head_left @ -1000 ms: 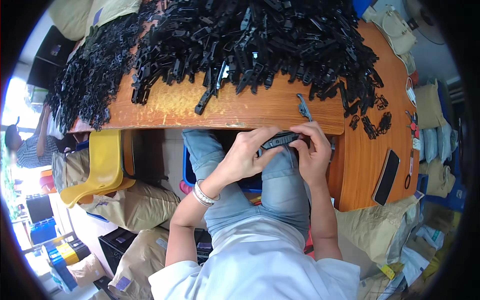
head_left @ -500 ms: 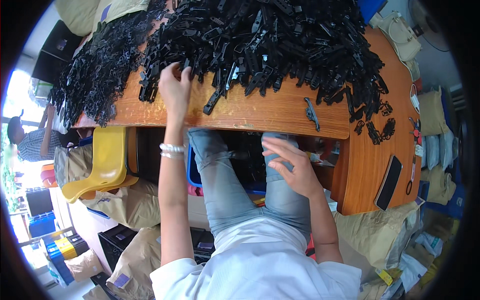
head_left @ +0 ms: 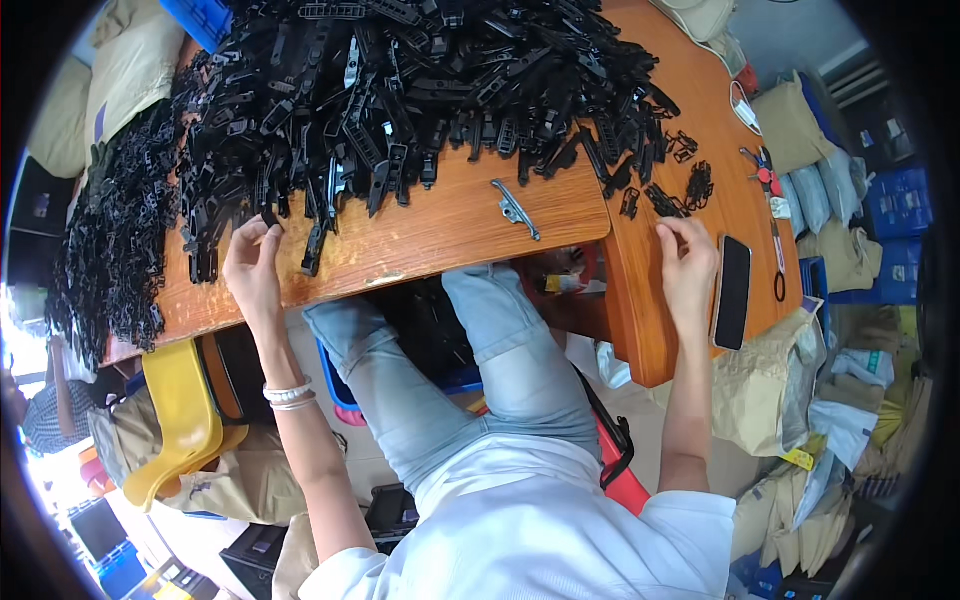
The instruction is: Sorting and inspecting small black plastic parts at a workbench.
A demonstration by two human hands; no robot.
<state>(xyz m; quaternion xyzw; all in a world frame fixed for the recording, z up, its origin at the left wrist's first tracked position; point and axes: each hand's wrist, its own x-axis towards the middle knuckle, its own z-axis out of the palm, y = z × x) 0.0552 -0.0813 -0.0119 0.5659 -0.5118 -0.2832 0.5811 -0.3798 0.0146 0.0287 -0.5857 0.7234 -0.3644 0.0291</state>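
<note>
A large heap of black plastic parts (head_left: 420,90) covers the far side of the wooden table (head_left: 420,235). My left hand (head_left: 253,268) is at the heap's front left edge, thumb and fingers pinched on a black plastic part. Over on the right, my right hand (head_left: 692,268) has its fingertips together just below several small black frame-like pieces (head_left: 664,200); whatever they hold is too small to make out. One longer dark grey part (head_left: 516,210) lies apart on the table between my hands.
Right of my right hand lie a phone (head_left: 733,292) and scissors (head_left: 779,262), with red-handled pliers (head_left: 766,175) farther back. A second heap of smaller black pieces (head_left: 110,240) is at the left. A yellow chair (head_left: 185,410) stands below it.
My right hand has moved from over my lap to the small black pieces on the right. My left hand now pinches at the heap's edge. The view has shifted rightward.
</note>
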